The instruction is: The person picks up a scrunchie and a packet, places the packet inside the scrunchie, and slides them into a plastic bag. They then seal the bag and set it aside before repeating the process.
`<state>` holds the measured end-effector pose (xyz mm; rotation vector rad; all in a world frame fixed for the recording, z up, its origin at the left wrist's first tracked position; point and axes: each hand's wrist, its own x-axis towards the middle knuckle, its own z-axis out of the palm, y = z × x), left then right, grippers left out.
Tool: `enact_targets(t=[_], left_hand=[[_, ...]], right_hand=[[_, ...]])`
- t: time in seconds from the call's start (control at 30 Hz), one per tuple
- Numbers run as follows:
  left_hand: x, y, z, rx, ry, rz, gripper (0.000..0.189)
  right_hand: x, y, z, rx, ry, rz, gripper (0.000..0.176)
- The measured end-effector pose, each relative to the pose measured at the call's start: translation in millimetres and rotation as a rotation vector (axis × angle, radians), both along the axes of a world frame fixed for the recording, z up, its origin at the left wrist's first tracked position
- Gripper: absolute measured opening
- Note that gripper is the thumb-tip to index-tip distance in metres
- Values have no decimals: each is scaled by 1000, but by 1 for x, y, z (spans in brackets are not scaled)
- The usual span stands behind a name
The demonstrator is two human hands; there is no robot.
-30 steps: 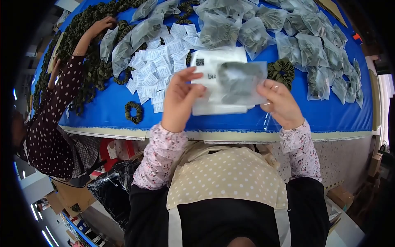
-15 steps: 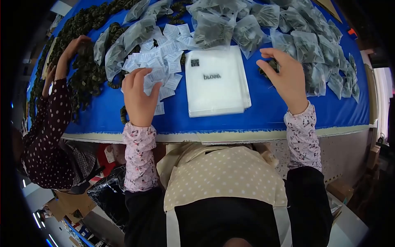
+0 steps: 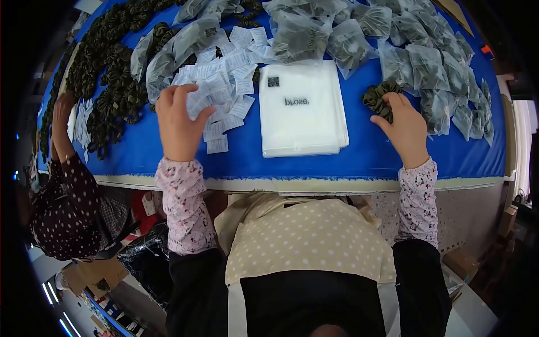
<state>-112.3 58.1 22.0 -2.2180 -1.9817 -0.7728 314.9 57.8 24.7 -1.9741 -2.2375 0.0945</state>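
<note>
Head view: right of the bag stack (image 3: pixel 300 126), the right hand (image 3: pixel 408 128) touches a scrunchie (image 3: pixel 373 99), fingers half-parted, grip unclear; likely soft, light, best rim-pinched. Left hand (image 3: pixel 179 129) gapes, empty.

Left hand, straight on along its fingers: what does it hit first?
Likely the white printed slips, spread just ahead of the left hand. Its height above them is unclear from this view; it may already be touching.

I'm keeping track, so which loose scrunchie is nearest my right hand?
The green scrunchie at your right hand, the only loose one right of the white bags.
</note>
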Motion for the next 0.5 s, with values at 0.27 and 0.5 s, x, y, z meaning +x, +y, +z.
enact_targets(t=[0.27, 0.5], left_hand=[[-70, -43, 5, -285, -12, 123, 42], [-88, -58, -4, -589, -232, 168, 32]], right_hand=[[2, -5, -12, 18, 87, 21, 37], [-3, -7, -8, -8, 99, -37, 37]])
